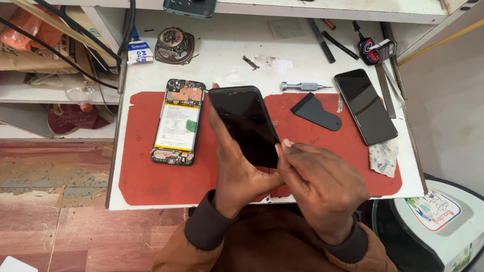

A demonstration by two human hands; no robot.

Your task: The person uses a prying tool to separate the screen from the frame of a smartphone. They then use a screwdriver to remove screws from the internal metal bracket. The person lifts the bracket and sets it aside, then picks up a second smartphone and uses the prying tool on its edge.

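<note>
In the head view, the left hand (234, 170) grips a black phone panel (245, 126) from beneath at frame centre, lifted over the red mat (144, 181), while the right hand (320, 181) pinches its lower right edge with closed fingers. A slipping grip could probably drop the panel onto the opened phone (178, 122) lying left of it, or too much pinch pressure could crack the glass.

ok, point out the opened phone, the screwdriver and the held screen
opened phone (178, 122), head view, on its battery.
screwdriver (301, 86), head view, on its metal handle.
held screen (245, 124), head view, middle of the dark glass.
</note>
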